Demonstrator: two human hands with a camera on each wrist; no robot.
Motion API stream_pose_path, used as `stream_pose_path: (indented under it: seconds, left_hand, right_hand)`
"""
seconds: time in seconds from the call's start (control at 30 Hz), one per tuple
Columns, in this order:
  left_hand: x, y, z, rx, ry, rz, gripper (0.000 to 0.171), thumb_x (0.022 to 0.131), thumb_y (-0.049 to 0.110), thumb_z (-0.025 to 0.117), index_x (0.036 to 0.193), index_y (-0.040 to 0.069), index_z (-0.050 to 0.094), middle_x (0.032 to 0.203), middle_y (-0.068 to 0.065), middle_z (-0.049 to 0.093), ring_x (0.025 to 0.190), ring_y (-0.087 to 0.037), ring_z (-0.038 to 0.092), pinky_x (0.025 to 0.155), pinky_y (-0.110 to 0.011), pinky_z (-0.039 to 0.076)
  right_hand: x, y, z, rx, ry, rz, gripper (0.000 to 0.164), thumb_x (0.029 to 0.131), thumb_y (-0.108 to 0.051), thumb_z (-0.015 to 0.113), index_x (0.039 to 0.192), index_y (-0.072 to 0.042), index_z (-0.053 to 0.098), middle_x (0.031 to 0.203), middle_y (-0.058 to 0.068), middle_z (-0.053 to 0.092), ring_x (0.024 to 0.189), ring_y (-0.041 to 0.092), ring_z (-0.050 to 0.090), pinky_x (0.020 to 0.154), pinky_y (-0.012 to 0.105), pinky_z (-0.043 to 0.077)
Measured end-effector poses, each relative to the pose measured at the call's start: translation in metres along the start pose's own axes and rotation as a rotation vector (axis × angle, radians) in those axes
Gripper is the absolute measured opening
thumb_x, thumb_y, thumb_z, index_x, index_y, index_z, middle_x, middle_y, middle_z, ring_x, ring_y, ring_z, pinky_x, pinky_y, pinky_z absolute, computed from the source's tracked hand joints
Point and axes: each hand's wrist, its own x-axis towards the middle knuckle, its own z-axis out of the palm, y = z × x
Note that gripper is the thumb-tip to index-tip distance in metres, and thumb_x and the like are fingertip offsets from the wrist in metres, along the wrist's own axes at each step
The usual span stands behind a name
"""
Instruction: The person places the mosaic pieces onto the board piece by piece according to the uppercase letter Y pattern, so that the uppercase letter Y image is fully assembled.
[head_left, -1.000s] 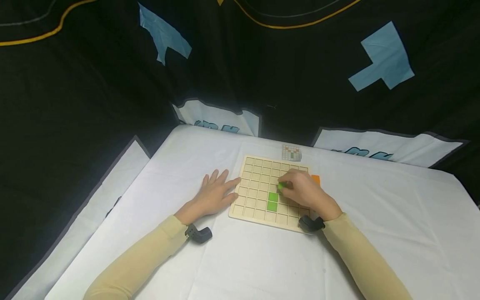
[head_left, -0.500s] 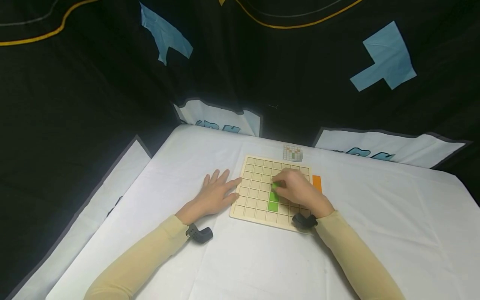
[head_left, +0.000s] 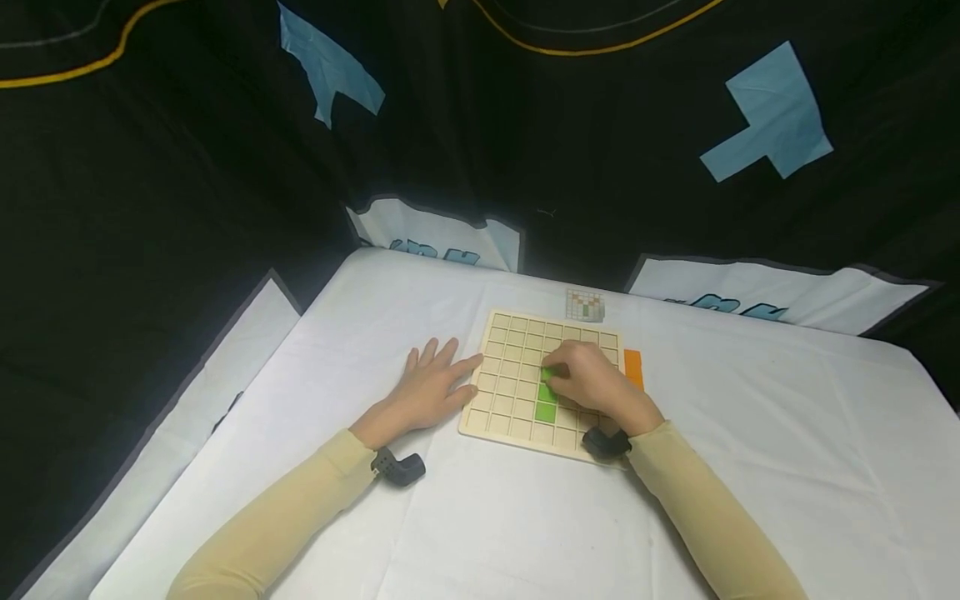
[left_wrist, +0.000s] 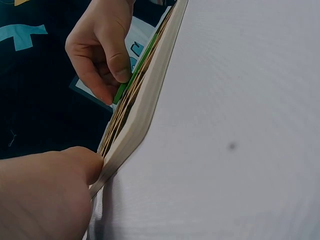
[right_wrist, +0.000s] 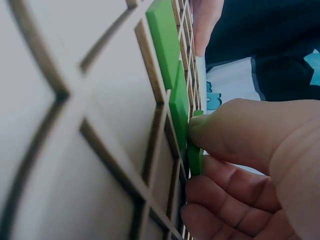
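Note:
A pale wooden board (head_left: 507,368) with a grid of square recesses lies on the white table. My right hand (head_left: 597,380) is over its middle and pinches a green square tile (right_wrist: 196,159) between thumb and fingers. That tile stands slightly tilted at its cell in the right wrist view. Two other green tiles (head_left: 546,412) sit in recesses in line with it, toward the near edge. My left hand (head_left: 427,392) lies with fingers spread at the board's left side, thumb and index finger at the rim.
Orange tiles (head_left: 633,364) lie along the board's right side, partly hidden by my right hand. Behind the board is a small card (head_left: 585,306) printed with a coloured grid. A dark curtain (head_left: 540,167) hangs beyond the table (head_left: 495,525).
My right hand has moved a little left with the green tile, to the cell beyond the two seated green tiles, and has since barely shifted. The left hand stays in place.

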Motion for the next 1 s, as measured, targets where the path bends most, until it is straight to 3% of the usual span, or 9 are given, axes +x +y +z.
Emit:
stream_pose_path:
  seconds: [0.5,0.77,1.0]
  left_hand:
    - [-0.0015,0.0009,-0.0022,0.01,0.004,0.011,0.057,0.104,0.042,0.048,0.157,0.021,0.043,0.167,-0.027,0.022,0.154,-0.057,0.01,0.12,-0.076,0.008]
    - [-0.0013,0.0005,-0.0011,0.003,0.002,0.009,0.057,0.104,0.042,0.048,0.157,0.021,0.043,0.167,-0.027,0.022,0.154,-0.056,0.01,0.121,-0.076,0.007]
    - [-0.0012,0.0003,-0.0016,0.003,0.005,0.01,0.057,0.104,0.042,0.049,0.156,0.021,0.043,0.167,-0.027,0.021,0.154,-0.057,0.01,0.12,-0.076,0.007]
  right_hand:
    - [-0.0007,0.0003,0.0023,0.013,0.017,0.006,0.025,0.086,-0.005,0.074,0.11,-0.001,0.078,0.106,0.012,0.077,0.096,0.024,0.07,0.088,0.041,0.059]
    - [-0.0018,-0.0016,0.0027,0.026,0.015,0.027,0.025,0.085,-0.005,0.074,0.11,-0.003,0.078,0.105,0.012,0.076,0.086,0.018,0.064,0.082,0.037,0.058]
    - [-0.0011,-0.0007,0.0029,0.027,0.014,0.028,0.028,0.084,-0.004,0.072,0.111,-0.001,0.078,0.105,0.013,0.076,0.087,0.019,0.065,0.083,0.039,0.058]
